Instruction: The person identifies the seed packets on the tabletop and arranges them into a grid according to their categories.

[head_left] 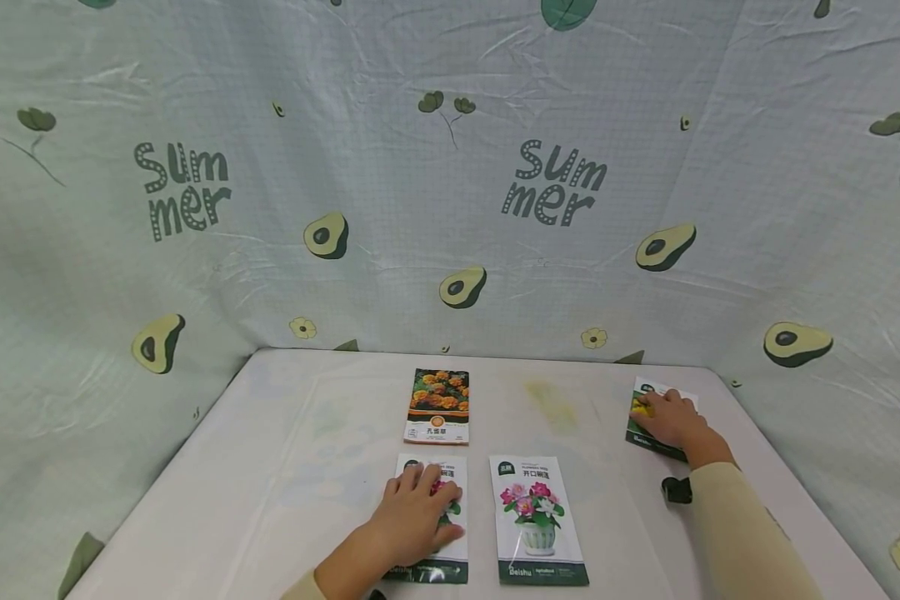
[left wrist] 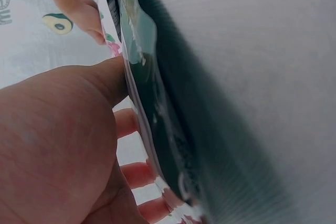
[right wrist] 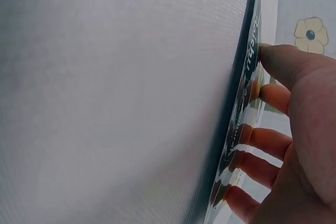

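My left hand rests on a white seed packet with a dark green bottom band, at the near middle of the table. Its fingers are spread, hiding much of the printed flowers. In the left wrist view the thumb and fingertips touch the face of that packet, which lies on the table. At the far right, my right hand lies over another seed packet, with yellow flowers partly showing. The right wrist view has the thumb and fingertips spread along this packet's face, nothing gripped.
Right of my left hand lies a seed packet with pink flowers in a pot. Behind my left hand is an orange marigold seed packet. A printed curtain stands behind the white table.
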`<state>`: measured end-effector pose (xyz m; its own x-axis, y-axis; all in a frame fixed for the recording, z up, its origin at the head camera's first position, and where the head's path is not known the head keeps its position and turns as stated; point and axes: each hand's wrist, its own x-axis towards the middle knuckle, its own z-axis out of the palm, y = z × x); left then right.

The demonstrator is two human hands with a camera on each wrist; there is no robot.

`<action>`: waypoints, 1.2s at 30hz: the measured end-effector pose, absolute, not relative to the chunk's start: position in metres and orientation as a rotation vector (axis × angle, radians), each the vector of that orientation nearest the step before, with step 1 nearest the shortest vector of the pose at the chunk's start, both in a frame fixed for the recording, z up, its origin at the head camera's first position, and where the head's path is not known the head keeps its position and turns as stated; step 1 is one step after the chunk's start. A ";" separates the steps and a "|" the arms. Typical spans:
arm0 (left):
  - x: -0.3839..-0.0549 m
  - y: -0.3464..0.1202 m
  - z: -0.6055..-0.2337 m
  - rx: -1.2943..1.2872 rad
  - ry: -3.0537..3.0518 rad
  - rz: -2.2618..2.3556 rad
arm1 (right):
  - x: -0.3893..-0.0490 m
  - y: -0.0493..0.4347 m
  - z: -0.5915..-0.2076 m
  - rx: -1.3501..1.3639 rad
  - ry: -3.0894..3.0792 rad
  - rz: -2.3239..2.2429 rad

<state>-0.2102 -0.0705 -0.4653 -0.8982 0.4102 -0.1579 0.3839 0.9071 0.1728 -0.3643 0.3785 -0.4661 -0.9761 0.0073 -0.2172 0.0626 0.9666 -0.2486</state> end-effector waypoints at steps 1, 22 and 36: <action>-0.210 -0.071 -0.465 0.604 2.878 0.206 | -0.364 0.378 -0.466 0.053 2.901 -0.376; -0.209 -0.071 -0.460 0.604 2.863 0.211 | -0.360 0.365 -0.465 0.031 2.900 -0.371; -0.210 -0.070 -0.460 0.598 2.867 0.191 | -0.365 0.358 -0.474 -0.007 2.941 -0.345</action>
